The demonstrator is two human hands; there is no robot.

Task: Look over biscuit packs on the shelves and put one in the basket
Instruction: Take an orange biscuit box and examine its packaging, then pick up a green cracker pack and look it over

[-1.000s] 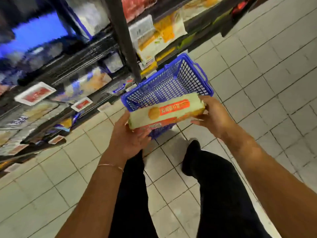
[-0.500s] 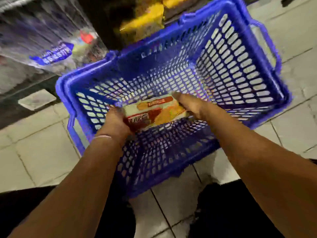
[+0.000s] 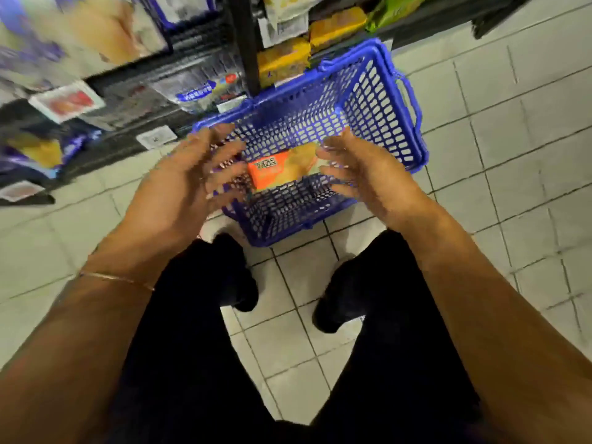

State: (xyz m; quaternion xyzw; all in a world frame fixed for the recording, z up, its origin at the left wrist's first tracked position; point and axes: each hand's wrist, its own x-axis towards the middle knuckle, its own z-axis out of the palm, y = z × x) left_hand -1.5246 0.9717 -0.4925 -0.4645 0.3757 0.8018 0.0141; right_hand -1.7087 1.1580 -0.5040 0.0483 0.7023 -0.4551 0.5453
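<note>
though blur smears the shelves (image 3: 128, 88) at the left, their packs seem to sit close to the edge, and a careless reach there could, i think, drag one down. the left hand (image 3: 192, 177) hovers over the near-left corner of the basket (image 3: 378, 116), fingers spread and gripping nothing. i cannot tell whether its fingertips brush the mesh, but a snag there could jerk the basket sideways. the pack (image 3: 278, 169) lies flat on the basket's bottom, between the two hands and held by neither, so the placing looks finished. its likeliest trouble is sliding if the basket tips. the right hand (image 3: 368, 177) is likewise spread and empty above the near wall. the basket stands on the floor (image 3: 512, 155) close against the shelves, its handle (image 3: 411, 97) hanging down the right side, and lifting by that one handle would probably tilt it. the feet (image 3: 333, 302) stand just behind it, so a step forward could kick it.
</note>
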